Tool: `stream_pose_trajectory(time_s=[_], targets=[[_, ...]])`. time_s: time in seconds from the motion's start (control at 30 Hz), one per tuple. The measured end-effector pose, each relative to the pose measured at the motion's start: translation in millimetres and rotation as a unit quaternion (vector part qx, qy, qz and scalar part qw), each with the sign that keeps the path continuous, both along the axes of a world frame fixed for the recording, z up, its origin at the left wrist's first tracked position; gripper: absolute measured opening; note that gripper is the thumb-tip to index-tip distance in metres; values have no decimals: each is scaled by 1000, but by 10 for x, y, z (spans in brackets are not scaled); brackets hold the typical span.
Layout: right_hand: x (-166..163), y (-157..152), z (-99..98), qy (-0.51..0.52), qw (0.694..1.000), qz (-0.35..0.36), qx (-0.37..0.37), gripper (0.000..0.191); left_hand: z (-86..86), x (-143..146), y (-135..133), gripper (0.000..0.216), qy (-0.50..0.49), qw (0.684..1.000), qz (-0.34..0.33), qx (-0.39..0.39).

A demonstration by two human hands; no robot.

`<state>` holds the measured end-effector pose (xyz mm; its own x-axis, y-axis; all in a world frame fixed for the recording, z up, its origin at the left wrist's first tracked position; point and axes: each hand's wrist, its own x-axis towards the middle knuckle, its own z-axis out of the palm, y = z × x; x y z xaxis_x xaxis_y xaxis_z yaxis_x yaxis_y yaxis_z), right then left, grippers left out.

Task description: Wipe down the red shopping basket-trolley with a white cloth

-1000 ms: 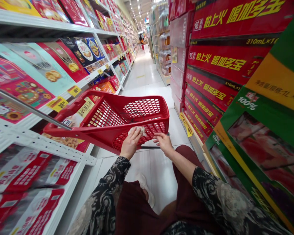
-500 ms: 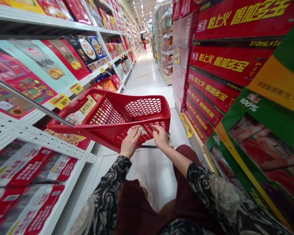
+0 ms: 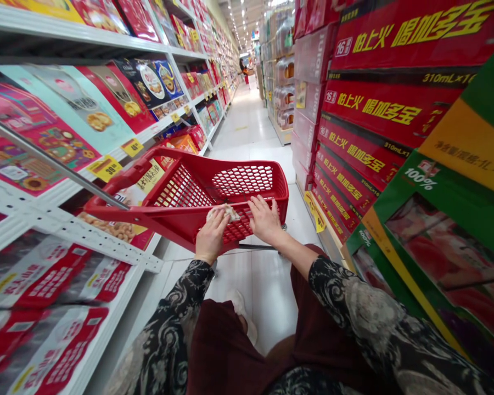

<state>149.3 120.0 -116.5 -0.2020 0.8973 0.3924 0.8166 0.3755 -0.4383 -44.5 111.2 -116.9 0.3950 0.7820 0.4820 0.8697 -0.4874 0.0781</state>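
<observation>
A red plastic shopping basket (image 3: 247, 181) with mesh walls hangs tilted in front of me over the aisle floor. My left hand (image 3: 211, 235) presses a small crumpled whitish cloth (image 3: 229, 212) against the basket's near mesh wall, fingers curled over it. My right hand (image 3: 264, 218) lies just to the right of the cloth, fingers spread flat on the same wall near the rim. The basket's metal handle bar (image 3: 53, 163) runs off to the upper left.
White shelves (image 3: 66, 192) of boxed biscuits with yellow price tags line the left. Stacked red drink cartons (image 3: 366, 120) and green juice cartons (image 3: 444, 219) fill the right. A tiled aisle (image 3: 247, 126) runs ahead, with a person (image 3: 243, 67) far down it.
My right hand has moved up from the basket's lower edge onto its near wall, beside the cloth. My left hand with the cloth has shifted slightly left and up along the mesh.
</observation>
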Motion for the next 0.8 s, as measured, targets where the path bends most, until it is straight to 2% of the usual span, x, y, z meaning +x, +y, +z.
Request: stream_pose_trajectory(time_s=[0.07, 0.13, 0.33, 0.4, 0.47, 0.6, 0.67, 0.73, 0.8], targets=[[15, -8, -5, -2, 1000, 2, 3, 54, -91, -21, -42, 41, 6, 1000, -13, -20], [17, -17, -6, -2, 1000, 2, 3, 55, -99, -36, -70, 41, 1, 1000, -18, -20], [-19, -7, 2, 9, 1000, -6, -2, 54, 182, -62, -36, 46, -50, 997, -2, 62], [-16, -15, 2, 8, 1000, -7, -1, 54, 180, -83, -20, 46, -55, 995, 16, 83], [11, -43, -12, 6, 1000, -6, 0, 53, 73, -120, -22, 46, -49, 996, 32, 73], [122, -121, -79, -7, 1000, -9, 11, 51, -253, -229, -79, 45, -19, 999, 47, -6], [172, -143, -94, -14, 1000, -9, 18, 52, -314, -279, -116, 45, -4, 998, 54, -21], [190, -144, -71, -13, 1000, -12, 20, 52, -240, -303, -140, 45, 6, 998, 62, -2], [164, -125, -13, -5, 999, -24, 21, 50, -61, -291, -138, 46, 8, 997, 63, 41]])
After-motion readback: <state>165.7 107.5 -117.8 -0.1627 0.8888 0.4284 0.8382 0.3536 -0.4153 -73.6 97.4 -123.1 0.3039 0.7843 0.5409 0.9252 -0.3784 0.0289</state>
